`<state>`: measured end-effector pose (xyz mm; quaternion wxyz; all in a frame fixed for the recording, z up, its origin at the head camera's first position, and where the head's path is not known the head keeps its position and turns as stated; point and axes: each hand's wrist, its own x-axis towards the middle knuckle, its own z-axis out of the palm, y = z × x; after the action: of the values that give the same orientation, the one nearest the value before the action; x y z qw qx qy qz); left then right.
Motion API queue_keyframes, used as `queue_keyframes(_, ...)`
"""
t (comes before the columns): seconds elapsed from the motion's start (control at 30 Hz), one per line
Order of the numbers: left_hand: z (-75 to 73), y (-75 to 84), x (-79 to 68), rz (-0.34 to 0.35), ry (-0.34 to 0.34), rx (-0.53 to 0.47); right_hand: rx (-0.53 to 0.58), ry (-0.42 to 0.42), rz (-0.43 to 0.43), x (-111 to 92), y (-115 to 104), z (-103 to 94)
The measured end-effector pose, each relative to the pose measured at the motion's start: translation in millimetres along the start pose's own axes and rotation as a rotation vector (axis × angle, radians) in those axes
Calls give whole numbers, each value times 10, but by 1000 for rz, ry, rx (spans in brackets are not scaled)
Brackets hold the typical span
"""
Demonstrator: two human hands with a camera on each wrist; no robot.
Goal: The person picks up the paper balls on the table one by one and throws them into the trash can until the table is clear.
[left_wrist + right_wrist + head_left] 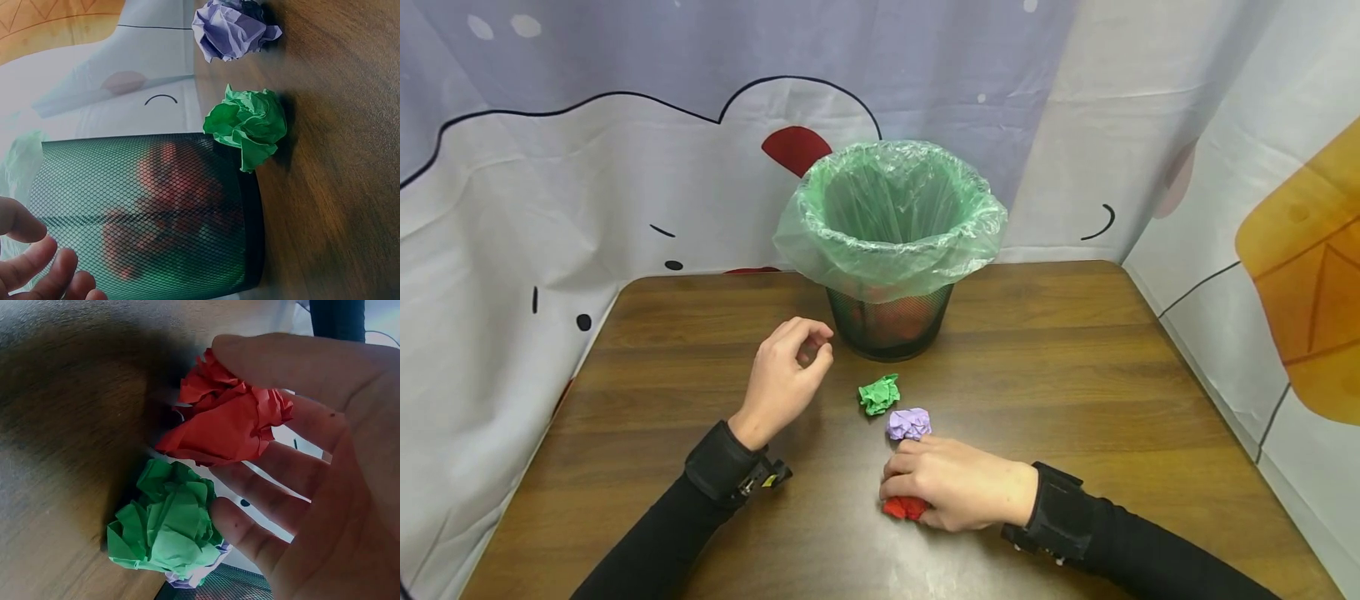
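Note:
My right hand (955, 483) holds a crumpled red paper ball (228, 422) low over the table, thumb on one side and fingers on the other. Beside the red ball, a crumpled green paper ball (169, 519) touches a fingertip in the right wrist view; my hand seems to cover that spot in the head view. Just beyond this hand lies a purple paper ball (909, 423). Farther on, nearer the bin, sits a green paper ball (878, 394). My left hand (784, 375), loosely curled and holding nothing, hovers left of the bin's base.
At the back of the wooden table (1037, 350) stands a black mesh bin (891, 325) with a green plastic liner (895, 267) folded over its rim. Reddish shapes show through the mesh. A printed curtain (587, 183) hangs behind and around the table.

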<state>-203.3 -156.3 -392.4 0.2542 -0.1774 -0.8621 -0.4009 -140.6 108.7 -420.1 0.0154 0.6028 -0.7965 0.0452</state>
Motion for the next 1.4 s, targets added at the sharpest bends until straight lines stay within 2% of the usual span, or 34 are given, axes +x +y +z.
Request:
queue_keyframes(0.3,10,-8,-16,-8,-7,-3,-20,-6,13,16,1,6)
queue_keyframes(0.47,11,-14,-23,-8,-6,-7,61,-9,28,-4,18,-77)
queue_keyframes(0.6,7,-22,-29,-5,1,-2,121,-5,42,-15,42,-219)
queue_keyframes(0.87,8,-45,-58,-16,-10,9,150,103,29,-43,204,-616)
queue_keyframes(1.4,0,-45,-89,-24,-15,3,146,264,46,-35,616,-1644)
